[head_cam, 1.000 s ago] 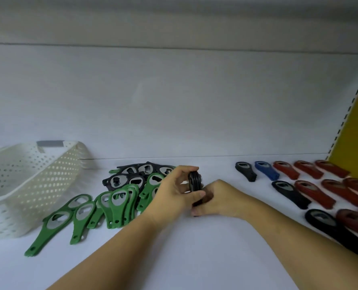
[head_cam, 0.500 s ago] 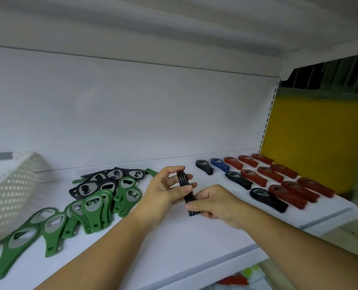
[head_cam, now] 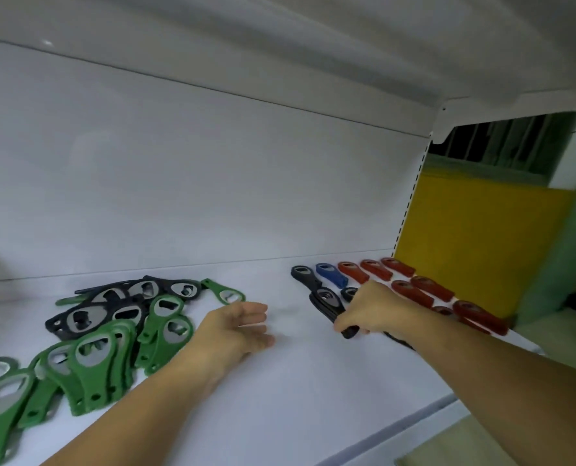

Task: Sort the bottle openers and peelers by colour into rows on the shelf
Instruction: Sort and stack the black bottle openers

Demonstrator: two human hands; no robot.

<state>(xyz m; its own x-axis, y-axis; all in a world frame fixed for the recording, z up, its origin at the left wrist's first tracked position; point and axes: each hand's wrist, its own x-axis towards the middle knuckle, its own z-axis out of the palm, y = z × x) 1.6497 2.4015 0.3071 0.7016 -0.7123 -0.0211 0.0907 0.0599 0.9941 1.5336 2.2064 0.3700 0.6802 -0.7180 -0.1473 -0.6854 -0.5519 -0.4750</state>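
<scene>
Right hand (head_cam: 374, 307) grips stacked black plastic bottle openers (head_cam: 327, 302), lengthwise front-to-back, near white shelf's (head_cam: 279, 398) right end; left hand (head_cam: 236, 327) slack, empty.

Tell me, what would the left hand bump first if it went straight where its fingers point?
Probably the stack of black plastic bottle openers gripped by the right hand; only bare white shelf lies between, though depth is uncertain.

One wide-angle head-worn camera looks forward and slightly down onto the shelf (head_cam: 296, 381) from close by, with the left hand (head_cam: 236, 331) and right hand (head_cam: 374, 307) near mid-frame.
</scene>
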